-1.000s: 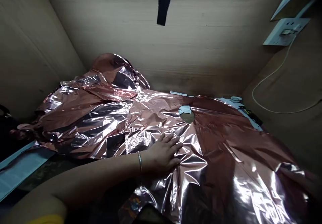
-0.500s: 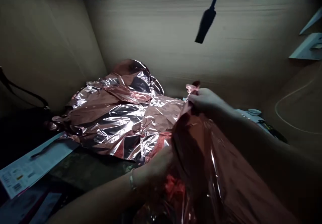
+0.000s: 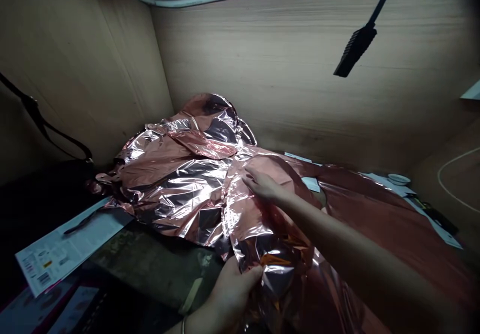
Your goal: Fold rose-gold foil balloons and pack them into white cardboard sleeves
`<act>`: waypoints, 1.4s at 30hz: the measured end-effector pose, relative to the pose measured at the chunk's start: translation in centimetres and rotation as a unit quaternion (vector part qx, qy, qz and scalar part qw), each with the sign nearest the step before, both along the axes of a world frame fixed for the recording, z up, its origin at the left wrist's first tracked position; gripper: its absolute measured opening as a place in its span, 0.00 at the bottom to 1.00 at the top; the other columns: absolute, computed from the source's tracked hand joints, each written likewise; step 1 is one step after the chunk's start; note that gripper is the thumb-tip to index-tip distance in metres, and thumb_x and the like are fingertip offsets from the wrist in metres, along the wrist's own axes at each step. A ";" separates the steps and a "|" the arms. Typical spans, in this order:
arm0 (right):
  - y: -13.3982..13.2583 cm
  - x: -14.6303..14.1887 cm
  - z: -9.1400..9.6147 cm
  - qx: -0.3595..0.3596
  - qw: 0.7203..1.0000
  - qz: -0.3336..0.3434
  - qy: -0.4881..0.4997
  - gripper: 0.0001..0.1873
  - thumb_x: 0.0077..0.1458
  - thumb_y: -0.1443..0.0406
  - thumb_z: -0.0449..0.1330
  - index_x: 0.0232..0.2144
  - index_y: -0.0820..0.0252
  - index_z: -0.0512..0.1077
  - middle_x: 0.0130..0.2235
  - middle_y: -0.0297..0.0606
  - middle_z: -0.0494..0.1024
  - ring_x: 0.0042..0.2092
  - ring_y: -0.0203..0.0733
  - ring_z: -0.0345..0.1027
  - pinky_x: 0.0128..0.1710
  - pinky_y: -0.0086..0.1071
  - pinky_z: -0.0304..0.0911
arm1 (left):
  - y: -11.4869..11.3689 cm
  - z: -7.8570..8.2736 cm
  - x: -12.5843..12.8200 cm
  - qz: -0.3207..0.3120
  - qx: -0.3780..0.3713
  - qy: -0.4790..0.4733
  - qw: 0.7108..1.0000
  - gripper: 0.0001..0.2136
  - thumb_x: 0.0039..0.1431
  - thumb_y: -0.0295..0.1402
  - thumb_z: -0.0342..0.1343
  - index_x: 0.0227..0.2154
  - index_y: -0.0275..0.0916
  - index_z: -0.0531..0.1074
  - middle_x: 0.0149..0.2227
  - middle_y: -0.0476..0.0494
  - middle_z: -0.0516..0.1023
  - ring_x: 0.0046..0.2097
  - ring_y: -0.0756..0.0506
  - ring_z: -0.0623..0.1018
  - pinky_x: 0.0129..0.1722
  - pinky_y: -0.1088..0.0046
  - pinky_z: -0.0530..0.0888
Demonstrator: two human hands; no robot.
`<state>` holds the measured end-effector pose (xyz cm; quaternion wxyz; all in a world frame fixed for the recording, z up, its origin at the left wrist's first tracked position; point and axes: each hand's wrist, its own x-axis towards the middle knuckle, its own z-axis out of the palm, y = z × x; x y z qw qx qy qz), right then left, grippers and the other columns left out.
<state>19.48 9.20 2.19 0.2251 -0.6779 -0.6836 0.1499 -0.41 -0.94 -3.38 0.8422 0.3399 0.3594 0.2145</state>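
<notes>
The left hand [image 3: 225, 301] grips the pink foil [image 3: 262, 214] with curled fingers, the right hand [image 3: 264, 185] rests open on it, and a crumpled foil heap [image 3: 176, 174] lies at upper left.

A thin metal bangle [image 3: 183, 326] circles the left wrist [image 3: 191, 324]; the right forearm [image 3: 348, 244] is bare.
</notes>
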 end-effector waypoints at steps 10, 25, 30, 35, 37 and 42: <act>-14.4 2.2 -4.8 -0.082 0.990 0.007 -0.114 0.38 0.61 0.46 0.49 0.67 0.58 0.52 0.69 0.42 0.45 0.69 0.55 0.34 0.66 0.54 0.41 | -0.1 -0.8 0.1 0.033 -0.004 -0.009 0.999 0.24 0.44 0.41 0.68 0.44 0.34 0.75 0.35 0.39 0.80 0.35 0.40 0.79 0.35 0.66 0.74; -11.9 3.5 -5.6 -0.019 1.000 -0.010 0.019 0.38 0.52 0.48 0.61 0.62 0.55 0.63 0.65 0.46 0.60 0.65 0.58 0.51 0.62 0.51 0.50 | -0.4 1.7 0.1 -0.021 -0.011 0.056 0.998 0.24 0.40 0.41 0.70 0.39 0.31 0.75 0.26 0.42 0.77 0.25 0.45 0.76 0.25 0.71 0.72; -10.8 11.1 -4.3 0.038 0.957 -0.275 0.087 0.19 0.58 0.60 0.51 0.42 0.66 0.74 0.40 0.52 0.77 0.44 0.54 0.70 0.45 0.46 0.64 | -0.3 0.8 0.0 -0.018 -0.020 0.068 0.997 0.24 0.41 0.41 0.69 0.39 0.31 0.73 0.27 0.41 0.78 0.25 0.44 0.75 0.23 0.68 0.72; -9.4 14.9 -4.7 -0.047 0.938 -0.286 0.189 0.11 0.54 0.60 0.58 0.36 0.63 0.73 0.24 0.35 0.73 0.26 0.38 0.66 0.26 0.29 0.61 | -0.3 0.5 0.0 -0.026 -0.024 0.070 0.997 0.25 0.40 0.43 0.70 0.39 0.32 0.73 0.24 0.45 0.75 0.24 0.44 0.75 0.22 0.68 0.72; -8.9 15.0 -5.1 -0.073 0.928 -0.283 0.230 0.13 0.54 0.59 0.60 0.36 0.63 0.72 0.23 0.34 0.72 0.23 0.35 0.63 0.22 0.27 0.58 | -0.3 0.5 0.0 -0.025 -0.018 0.068 0.997 0.24 0.42 0.43 0.69 0.40 0.32 0.73 0.24 0.46 0.75 0.24 0.45 0.74 0.22 0.69 0.71; -8.3 15.7 -5.5 -0.149 0.905 -0.260 0.302 0.19 0.44 0.53 0.69 0.24 0.62 0.70 0.20 0.32 0.68 0.20 0.31 0.58 0.20 0.25 0.53 | -0.3 0.6 -0.1 -0.030 -0.016 0.089 0.995 0.25 0.42 0.43 0.69 0.41 0.33 0.73 0.26 0.43 0.77 0.24 0.45 0.75 0.23 0.70 0.71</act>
